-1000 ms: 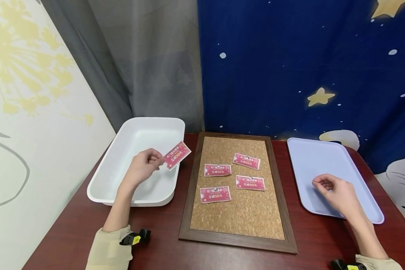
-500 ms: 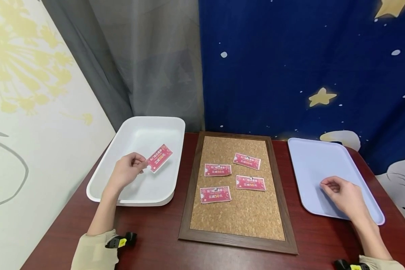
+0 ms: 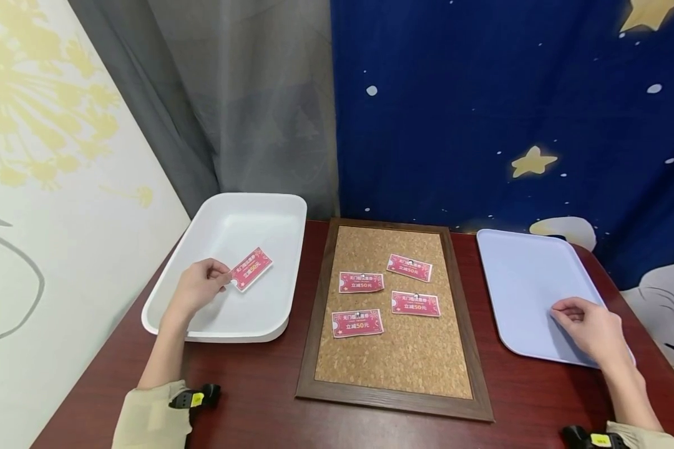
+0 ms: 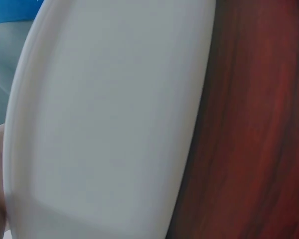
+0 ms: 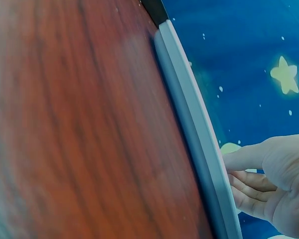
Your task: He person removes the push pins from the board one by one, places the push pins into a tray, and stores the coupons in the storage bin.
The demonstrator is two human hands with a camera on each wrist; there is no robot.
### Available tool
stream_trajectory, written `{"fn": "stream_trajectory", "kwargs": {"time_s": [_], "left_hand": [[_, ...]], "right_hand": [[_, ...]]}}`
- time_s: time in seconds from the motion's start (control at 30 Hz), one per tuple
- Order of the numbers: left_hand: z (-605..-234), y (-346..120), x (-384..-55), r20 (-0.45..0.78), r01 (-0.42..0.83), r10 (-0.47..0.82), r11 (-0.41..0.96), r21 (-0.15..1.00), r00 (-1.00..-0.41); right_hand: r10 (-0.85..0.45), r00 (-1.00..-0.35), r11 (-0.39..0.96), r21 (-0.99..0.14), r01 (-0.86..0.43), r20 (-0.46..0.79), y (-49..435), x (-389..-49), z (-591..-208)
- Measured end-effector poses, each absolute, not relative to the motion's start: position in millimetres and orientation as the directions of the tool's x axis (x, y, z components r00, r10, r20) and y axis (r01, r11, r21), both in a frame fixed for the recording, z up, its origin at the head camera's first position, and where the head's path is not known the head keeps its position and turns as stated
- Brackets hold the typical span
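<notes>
coupon (image 3: 251,269) is pinched at one end by the fingers of the left hand (image 3: 198,288), over the white tub (image 3: 227,335). right hand (image 3: 592,329) is curled over the pale blue tray (image 3: 533,268), can't tell if it's holding anything. imo that edge-only grip is the risk: fingers loosen and it twists or slips.

A rectangular pink-red coupon (image 3: 251,270) with white lettering, a yellow "50" and a pale border slants up to the right over a white tub (image 3: 269,227), one end pinched by the left hand (image 3: 202,288).
</notes>
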State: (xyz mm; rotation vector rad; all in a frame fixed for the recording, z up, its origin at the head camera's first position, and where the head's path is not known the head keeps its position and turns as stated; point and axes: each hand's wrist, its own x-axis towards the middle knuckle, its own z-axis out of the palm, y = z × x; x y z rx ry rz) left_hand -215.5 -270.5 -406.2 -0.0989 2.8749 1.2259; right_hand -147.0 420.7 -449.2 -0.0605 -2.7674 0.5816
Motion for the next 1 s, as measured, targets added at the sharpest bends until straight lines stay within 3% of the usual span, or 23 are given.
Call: {"fn": "stream_trajectory", "kwargs": {"time_s": [0.43, 1.0], "left_hand": [[-413, -273, -215, -0.118, -0.128, -0.063, 0.714, 0.689, -0.991], [-417, -276, -217, -0.166, -0.178, -0.091, 0.743, 0.645, -0.982]], "right_hand": [[0.137, -0.97, 0.908, -0.417, 0.041, 0.203, 435, -146, -451], [0.134, -0.971, 0.909, -0.414, 0.04, 0.2, 437, -145, -450]]}}
